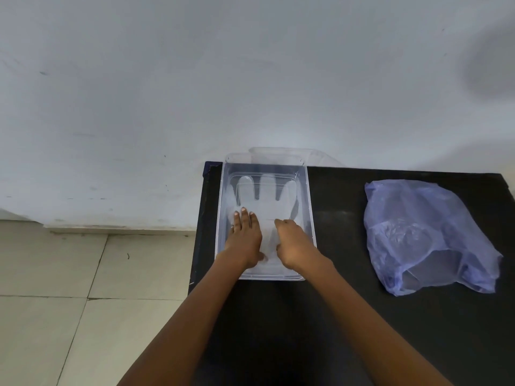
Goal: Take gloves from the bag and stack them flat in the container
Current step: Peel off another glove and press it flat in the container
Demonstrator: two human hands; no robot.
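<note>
A clear plastic container (310,207) stands on the black table near its left edge. A translucent white glove (267,196) lies flat inside it, fingers pointing away from me. My left hand (245,235) rests palm down on the glove's left side, fingers spread. My right hand (292,240) presses on the glove's cuff area at the right, with its fingers curled under. A crumpled blue plastic bag (426,235) lies on the table to the right, with its opening facing me.
The black table (340,288) stands against a pale wall. The container's clear lid (278,154) leans behind it against the wall. Tiled floor (69,288) lies to the left of the table.
</note>
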